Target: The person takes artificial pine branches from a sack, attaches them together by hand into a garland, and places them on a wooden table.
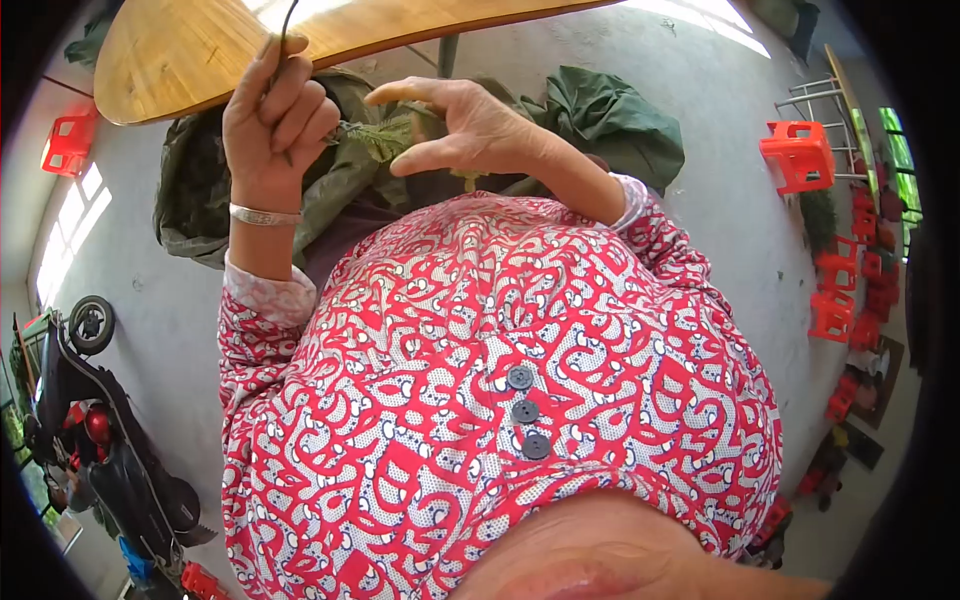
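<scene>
My left hand (275, 125), with a band on its wrist, is raised at the table's near edge. Its fingers are curled, and thumb and forefinger pinch a thin dark wire-like stem (287, 25) that runs up out of view. My right hand (460, 125) is open to the right of it, thumb and fingers spread apart. Between the two hands shows a green needle-leaf sprig (380, 137); whether it joins the stem in my left hand I cannot tell. Below my hands lies a dark green sack (190, 205) with its mouth open, partly hidden by my left arm.
A wooden table (170, 70) spans the top. A dark green cloth bundle (615, 120) is beyond my right forearm. Red stools stand at left (68, 143) and right (800, 157). A motorbike (130, 470) is at lower left.
</scene>
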Tool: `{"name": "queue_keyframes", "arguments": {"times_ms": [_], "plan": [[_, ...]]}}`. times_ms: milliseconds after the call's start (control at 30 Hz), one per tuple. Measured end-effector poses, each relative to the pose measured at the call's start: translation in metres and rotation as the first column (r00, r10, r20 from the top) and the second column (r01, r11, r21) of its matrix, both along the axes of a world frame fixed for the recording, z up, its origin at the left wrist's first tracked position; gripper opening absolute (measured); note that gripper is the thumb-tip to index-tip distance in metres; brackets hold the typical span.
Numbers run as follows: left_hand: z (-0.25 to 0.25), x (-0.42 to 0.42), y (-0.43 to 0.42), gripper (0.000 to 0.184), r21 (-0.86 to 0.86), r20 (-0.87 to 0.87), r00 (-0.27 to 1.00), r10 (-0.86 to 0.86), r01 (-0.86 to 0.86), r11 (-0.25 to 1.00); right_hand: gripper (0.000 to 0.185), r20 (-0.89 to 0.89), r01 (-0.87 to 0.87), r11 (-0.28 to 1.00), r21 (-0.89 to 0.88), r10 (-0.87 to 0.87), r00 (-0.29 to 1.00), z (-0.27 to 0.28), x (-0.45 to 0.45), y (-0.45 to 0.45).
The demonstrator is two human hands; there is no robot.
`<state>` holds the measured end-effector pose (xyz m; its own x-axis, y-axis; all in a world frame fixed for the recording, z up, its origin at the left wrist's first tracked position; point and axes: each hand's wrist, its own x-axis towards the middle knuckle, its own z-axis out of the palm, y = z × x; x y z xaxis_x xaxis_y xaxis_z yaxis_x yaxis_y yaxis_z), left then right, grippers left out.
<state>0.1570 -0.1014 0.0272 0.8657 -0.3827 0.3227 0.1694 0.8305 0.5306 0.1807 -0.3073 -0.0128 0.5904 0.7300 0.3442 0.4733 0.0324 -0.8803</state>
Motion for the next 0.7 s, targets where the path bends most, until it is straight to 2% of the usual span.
{"name": "queue_keyframes", "arguments": {"times_ms": [33, 67, 133, 233, 333, 433, 467, 533, 567, 600, 633, 700], "plan": [[-0.003, 0.002, -0.008, 0.031, -0.058, -0.004, 1.0, -0.018, 0.018, 0.998, 0.058, 0.114, -0.01, 0.998, 0.069, 0.002, 0.994, -0.013, 0.002, 0.01], [-0.006, 0.003, -0.015, 0.031, -0.116, -0.006, 0.999, -0.033, 0.032, 0.993, 0.059, -0.008, -0.042, 0.996, 0.081, 0.043, 0.999, -0.015, 0.001, 0.014], [-0.011, 0.004, -0.023, 0.031, -0.143, -0.017, 0.998, -0.057, 0.054, 0.988, 0.046, -0.195, -0.115, 0.988, -0.101, 0.093, 0.976, -0.008, -0.002, 0.012], [-0.017, 0.002, -0.027, 0.031, -0.166, -0.037, 0.997, -0.062, 0.056, 0.985, 0.031, -0.102, -0.057, 0.978, -0.203, 0.037, 0.994, -0.014, -0.002, 0.011], [-0.02, 0.001, -0.021, 0.03, -0.162, -0.057, 0.996, -0.063, 0.053, 0.985, 0.027, -0.078, 0.018, 1.0, -0.013, -0.019, 0.997, -0.024, 0.001, 0.011], [-0.019, -0.002, -0.018, 0.031, -0.122, -0.066, 0.998, -0.019, 0.011, 0.992, 0.028, -0.123, -0.033, 0.999, -0.013, 0.031, 0.992, -0.008, -0.002, 0.005], [-0.018, -0.004, -0.018, 0.03, -0.068, -0.1, 0.995, -0.007, 0.0, 0.998, 0.028, -0.154, -0.058, 0.998, -0.022, 0.054, 0.987, -0.004, -0.005, 0.003], [-0.014, -0.012, -0.019, 0.028, 0.039, -0.164, 0.986, 0.02, -0.014, 0.999, 0.02, -0.156, -0.199, 0.966, -0.164, 0.174, 0.972, -0.004, -0.002, -0.003], [-0.01, -0.017, -0.019, 0.027, 0.204, -0.195, 0.98, 0.036, 0.005, 0.979, 0.019, -0.19, -0.245, 0.939, -0.242, 0.202, 0.961, 0.0, -0.002, -0.007], [-0.004, -0.023, -0.02, 0.027, 0.362, -0.222, 0.973, 0.055, 0.03, 0.932, 0.019, -0.227, -0.291, 0.903, -0.315, 0.226, 0.947, 0.003, -0.001, -0.012], [-0.002, -0.029, -0.02, 0.026, 0.51, -0.244, 0.967, 0.077, 0.061, 0.858, 0.017, -0.201, -0.291, 0.909, -0.298, 0.238, 0.95, 0.004, -0.003, -0.017], [-0.001, -0.041, -0.024, 0.019, 0.574, -0.361, 0.933, 0.01, 0.213, 0.791, 0.017, -0.17, -0.366, 0.878, -0.309, 0.328, 0.929, 0.004, -0.009, -0.025]]}}
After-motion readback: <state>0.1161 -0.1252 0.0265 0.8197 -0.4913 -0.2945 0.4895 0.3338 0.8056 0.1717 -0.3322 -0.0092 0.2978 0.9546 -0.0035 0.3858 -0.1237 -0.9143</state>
